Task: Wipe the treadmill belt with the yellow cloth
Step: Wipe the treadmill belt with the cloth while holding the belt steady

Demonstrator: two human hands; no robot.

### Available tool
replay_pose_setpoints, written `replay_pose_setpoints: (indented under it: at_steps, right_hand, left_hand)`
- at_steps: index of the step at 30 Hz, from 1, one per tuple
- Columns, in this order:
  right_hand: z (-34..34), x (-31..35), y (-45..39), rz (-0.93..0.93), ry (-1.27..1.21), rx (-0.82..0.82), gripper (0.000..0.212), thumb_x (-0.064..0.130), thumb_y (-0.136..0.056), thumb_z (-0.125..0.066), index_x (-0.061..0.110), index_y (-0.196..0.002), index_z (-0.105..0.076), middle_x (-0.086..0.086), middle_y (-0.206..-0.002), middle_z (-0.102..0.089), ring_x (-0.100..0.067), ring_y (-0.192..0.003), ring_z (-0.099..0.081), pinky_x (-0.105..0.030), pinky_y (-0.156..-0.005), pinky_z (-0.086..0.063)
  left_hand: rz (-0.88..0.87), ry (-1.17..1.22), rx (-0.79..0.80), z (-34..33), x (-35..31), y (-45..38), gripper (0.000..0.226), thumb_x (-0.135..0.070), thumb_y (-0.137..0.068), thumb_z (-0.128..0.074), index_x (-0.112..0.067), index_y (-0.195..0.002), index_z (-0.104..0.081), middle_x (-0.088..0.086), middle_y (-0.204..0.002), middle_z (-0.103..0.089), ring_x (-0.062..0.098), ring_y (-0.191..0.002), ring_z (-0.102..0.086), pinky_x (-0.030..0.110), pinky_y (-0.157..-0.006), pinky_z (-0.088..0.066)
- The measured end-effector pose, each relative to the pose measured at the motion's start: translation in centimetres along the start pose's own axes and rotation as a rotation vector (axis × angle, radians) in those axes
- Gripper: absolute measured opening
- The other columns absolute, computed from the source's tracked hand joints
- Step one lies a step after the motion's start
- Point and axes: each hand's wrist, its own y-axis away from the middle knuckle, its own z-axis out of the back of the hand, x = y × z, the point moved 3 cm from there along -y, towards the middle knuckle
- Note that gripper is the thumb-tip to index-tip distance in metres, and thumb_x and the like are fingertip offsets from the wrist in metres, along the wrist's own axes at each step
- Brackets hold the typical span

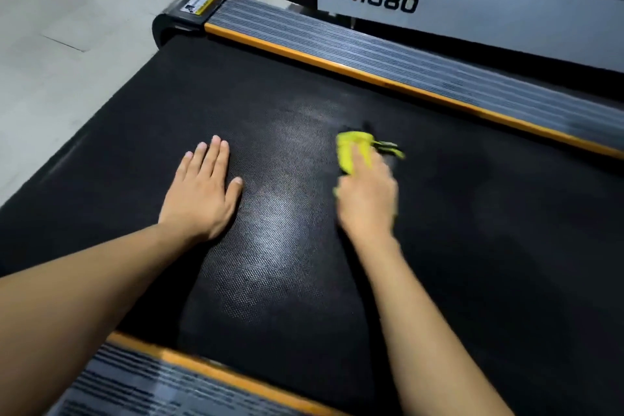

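The black textured treadmill belt [277,246] fills most of the view, with a pale sheen down its middle. My right hand [368,196] presses a crumpled yellow cloth [351,149] onto the belt right of centre; the cloth sticks out past my fingers and both look blurred. My left hand [202,189] lies flat on the belt to the left, palm down, fingers together, holding nothing.
Grey ribbed side rails with orange trim run along the far edge [405,64] and the near edge [162,378] of the belt. A black end cap [189,10] closes the far left corner. Another machine marked MS80 [472,0] stands behind. Pale floor [67,44] lies left.
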Motion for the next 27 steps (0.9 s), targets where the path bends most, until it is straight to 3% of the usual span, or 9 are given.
replay_pose_setpoints:
  at_steps: [4,7,10,13,16,19,22,24,27]
  right_hand:
    - [4.5,-10.1,3.8,-0.161,0.005,-0.118,0.058,0.022,-0.089,-0.049,0.019,-0.147,-0.045,-0.015,-0.150,-0.043,-0.037,-0.131,-0.043,-0.052,-0.103,-0.043]
    - [4.4,-10.1,3.9,-0.233,0.024,-0.128,0.058,0.022,-0.094,-0.051,0.021,-0.150,-0.040,-0.014,-0.157,-0.034,-0.034,-0.141,-0.034,-0.053,-0.113,-0.031]
    - [4.3,-8.8,4.0,-0.281,0.021,-0.120,0.057,0.022,-0.094,-0.050,0.021,-0.151,-0.040,-0.015,-0.158,-0.033,-0.035,-0.142,-0.033,-0.054,-0.114,-0.030]
    - [2.7,-4.4,4.6,-0.187,0.037,-0.065,0.059,0.024,-0.091,-0.050,0.020,-0.149,-0.042,-0.016,-0.155,-0.036,-0.036,-0.138,-0.037,-0.051,-0.105,-0.036]
    - [0.0,4.1,4.3,-0.051,0.042,-0.005,0.058,0.028,-0.087,-0.053,0.021,-0.144,-0.046,-0.012,-0.150,-0.041,-0.035,-0.133,-0.040,-0.046,-0.098,-0.039]
    - [-3.2,14.2,3.9,0.112,-0.034,0.134,0.057,0.026,-0.086,-0.054,0.022,-0.143,-0.046,-0.010,-0.149,-0.041,-0.032,-0.133,-0.038,-0.047,-0.101,-0.039]
    - [-5.7,21.6,4.7,0.356,-0.009,0.263,0.063,0.027,-0.090,-0.053,0.027,-0.150,-0.036,-0.005,-0.160,-0.029,-0.024,-0.146,-0.027,-0.047,-0.113,-0.030]
    - [-5.9,21.6,5.2,0.406,-0.032,0.317,0.064,0.025,-0.090,-0.053,0.028,-0.151,-0.035,-0.005,-0.161,-0.026,-0.022,-0.148,-0.025,-0.047,-0.115,-0.028]
    - [-3.8,15.5,6.4,0.300,-0.072,0.229,0.070,0.022,-0.080,-0.052,0.031,-0.148,-0.039,-0.002,-0.154,-0.038,-0.028,-0.133,-0.043,-0.046,-0.103,-0.042]
  left_hand:
    - [0.005,-0.049,0.069,0.7,0.1,0.5,0.069,-0.049,-0.104,-0.011,-0.012,-0.162,0.001,0.007,-0.171,0.004,0.026,-0.158,0.002,0.041,-0.128,0.000]
    - [-0.046,-0.098,0.077,1.4,0.7,3.6,0.069,-0.049,-0.104,-0.012,-0.011,-0.162,-0.008,0.011,-0.170,-0.007,0.031,-0.157,-0.010,0.047,-0.126,-0.009]
    - [-0.126,-0.181,0.180,2.3,1.4,7.4,0.083,-0.062,-0.093,-0.004,-0.016,-0.162,-0.015,0.007,-0.170,-0.014,0.031,-0.155,-0.021,0.055,-0.121,-0.022]
    - [-0.135,-0.201,0.238,3.7,3.7,9.8,0.087,-0.077,-0.087,-0.004,-0.033,-0.162,-0.008,-0.007,-0.170,-0.008,0.026,-0.155,-0.020,0.055,-0.119,-0.027]
    - [-0.075,-0.152,0.218,4.3,5.6,10.9,0.096,-0.090,-0.079,-0.011,-0.039,-0.161,-0.005,-0.009,-0.170,-0.007,0.025,-0.156,-0.017,0.050,-0.123,-0.023]
    - [-0.055,-0.072,0.254,4.1,6.1,11.0,0.107,-0.095,-0.073,-0.012,-0.035,-0.161,-0.004,-0.007,-0.170,-0.002,0.024,-0.157,-0.009,0.049,-0.126,-0.013]
    - [-0.038,-0.014,0.314,3.8,6.3,10.4,0.127,-0.104,-0.056,-0.007,-0.034,-0.161,-0.001,-0.007,-0.170,0.002,0.025,-0.158,-0.003,0.050,-0.126,-0.006]
    - [-0.041,-0.003,0.342,4.1,6.2,10.1,0.132,-0.106,-0.051,-0.010,-0.033,-0.162,0.000,-0.006,-0.171,0.003,0.025,-0.158,-0.002,0.051,-0.126,-0.005]
    - [-0.051,-0.014,0.351,4.7,6.1,10.2,0.133,-0.105,-0.051,-0.016,-0.032,-0.162,0.000,-0.006,-0.171,0.003,0.024,-0.158,-0.003,0.050,-0.126,-0.007]
